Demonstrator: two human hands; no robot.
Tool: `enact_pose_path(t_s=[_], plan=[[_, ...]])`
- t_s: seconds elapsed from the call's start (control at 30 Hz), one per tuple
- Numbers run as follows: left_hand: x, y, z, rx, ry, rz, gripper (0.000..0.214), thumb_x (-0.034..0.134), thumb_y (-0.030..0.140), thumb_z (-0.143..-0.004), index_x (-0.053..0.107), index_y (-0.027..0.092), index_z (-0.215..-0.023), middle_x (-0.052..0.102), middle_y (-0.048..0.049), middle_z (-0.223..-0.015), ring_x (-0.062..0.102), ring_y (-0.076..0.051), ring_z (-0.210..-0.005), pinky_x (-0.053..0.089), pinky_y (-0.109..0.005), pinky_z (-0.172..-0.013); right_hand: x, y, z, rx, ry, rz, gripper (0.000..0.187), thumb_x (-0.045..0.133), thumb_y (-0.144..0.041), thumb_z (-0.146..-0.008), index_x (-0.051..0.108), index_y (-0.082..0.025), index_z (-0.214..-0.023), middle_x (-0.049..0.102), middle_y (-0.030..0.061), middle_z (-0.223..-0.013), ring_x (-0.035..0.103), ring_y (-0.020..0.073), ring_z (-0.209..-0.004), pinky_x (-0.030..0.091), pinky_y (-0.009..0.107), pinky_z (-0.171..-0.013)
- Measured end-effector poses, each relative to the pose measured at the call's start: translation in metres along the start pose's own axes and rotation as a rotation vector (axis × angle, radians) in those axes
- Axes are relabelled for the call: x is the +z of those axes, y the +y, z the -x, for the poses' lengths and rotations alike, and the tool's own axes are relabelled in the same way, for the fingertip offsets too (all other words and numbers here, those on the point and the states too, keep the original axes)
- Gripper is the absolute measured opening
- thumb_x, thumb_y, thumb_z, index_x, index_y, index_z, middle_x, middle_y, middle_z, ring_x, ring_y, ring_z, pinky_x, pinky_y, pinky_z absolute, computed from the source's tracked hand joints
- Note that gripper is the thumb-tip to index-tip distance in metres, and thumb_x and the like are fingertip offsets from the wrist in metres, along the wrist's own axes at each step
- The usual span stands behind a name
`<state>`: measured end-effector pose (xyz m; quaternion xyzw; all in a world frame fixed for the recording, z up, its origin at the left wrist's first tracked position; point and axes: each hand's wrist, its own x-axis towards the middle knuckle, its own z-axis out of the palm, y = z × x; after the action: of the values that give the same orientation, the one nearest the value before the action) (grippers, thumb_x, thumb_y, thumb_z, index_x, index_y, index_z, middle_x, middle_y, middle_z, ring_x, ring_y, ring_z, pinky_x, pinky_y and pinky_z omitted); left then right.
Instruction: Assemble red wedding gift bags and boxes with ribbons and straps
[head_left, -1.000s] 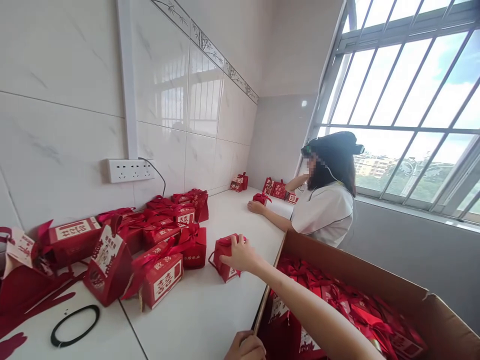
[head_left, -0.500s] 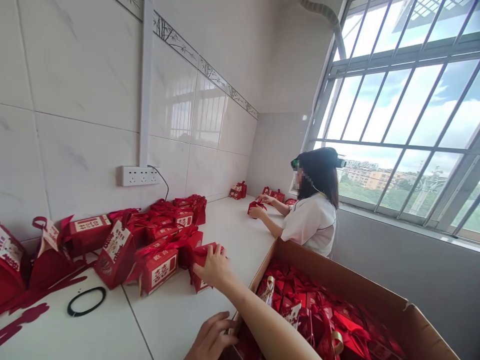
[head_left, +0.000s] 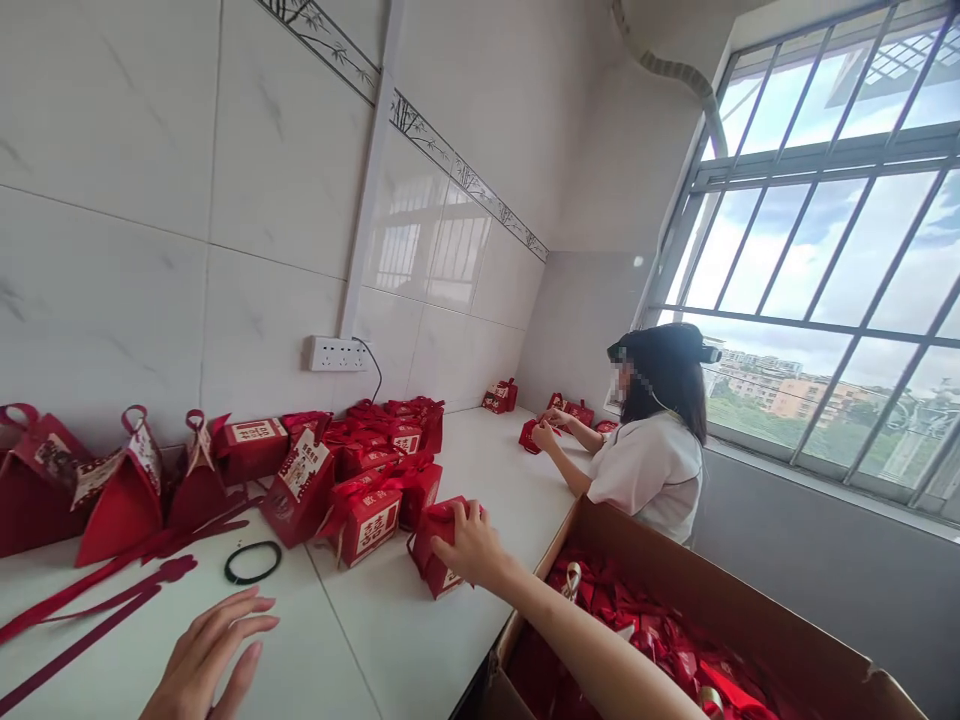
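Note:
My right hand [head_left: 476, 548] reaches over the counter with its fingers curled on the top of a small red gift box [head_left: 433, 572], which stands at the front of a group of such boxes. My left hand [head_left: 214, 655] is over the white counter at the lower left, fingers spread and holding nothing. Just above it lies a black elastic band [head_left: 253, 562]. Beside my right hand sits another red box with a white character panel [head_left: 367, 525]. Dark red ribbons [head_left: 112, 600] lie flat to the left.
A cardboard carton [head_left: 720, 580] full of red boxes stands at the lower right. Red boxes with loop handles [head_left: 135, 490] line the tiled wall under a power strip [head_left: 341, 354]. Across the counter, a person in a white top [head_left: 649, 465] handles a red box.
My left hand has left the carton's edge and moved left over the counter. My right hand stays on the red box, which sits slightly farther from the others. The view has turned left.

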<state>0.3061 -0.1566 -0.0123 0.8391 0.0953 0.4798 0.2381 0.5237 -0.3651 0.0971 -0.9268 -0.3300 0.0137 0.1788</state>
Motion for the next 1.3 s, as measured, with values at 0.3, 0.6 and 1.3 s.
enact_pose_path(t_s=[0.3,0.6,1.3], plan=[[-0.028,0.019,-0.022,-0.579,0.023,0.122,0.028,0.045,0.042,-0.073,0.059,0.02,-0.083,0.06,-0.0089,-0.109,0.055,-0.028,-0.104,0.051,-0.033,-0.065,-0.056,-0.042,0.009,-0.107,-0.41,-0.457,0.051,0.052,-0.05,-0.081,0.044,-0.02,-0.121,0.064,0.0041,-0.105,0.066,0.0187,-0.091,0.054,0.028,-0.07],[-0.028,0.036,-0.018,-0.584,0.182,0.377,0.038,0.045,0.04,-0.075,0.052,0.018,-0.106,0.052,-0.0127,-0.121,0.045,-0.03,-0.119,0.04,-0.047,-0.098,0.033,-0.133,0.036,-0.302,0.14,-0.45,0.071,0.068,-0.038,-0.067,0.037,-0.017,-0.128,0.033,0.0166,-0.138,0.037,0.0304,-0.13,0.036,0.045,-0.104],[-0.027,0.008,-0.014,-0.501,0.167,0.487,0.072,0.06,0.03,-0.071,0.034,0.029,-0.139,0.03,-0.004,-0.148,0.012,-0.026,-0.142,0.015,-0.045,-0.115,0.112,-0.143,0.006,-0.435,0.083,-1.149,0.031,0.045,-0.047,-0.082,0.053,-0.02,-0.096,0.062,0.0081,-0.103,0.058,0.0232,-0.096,0.047,0.039,-0.086]])
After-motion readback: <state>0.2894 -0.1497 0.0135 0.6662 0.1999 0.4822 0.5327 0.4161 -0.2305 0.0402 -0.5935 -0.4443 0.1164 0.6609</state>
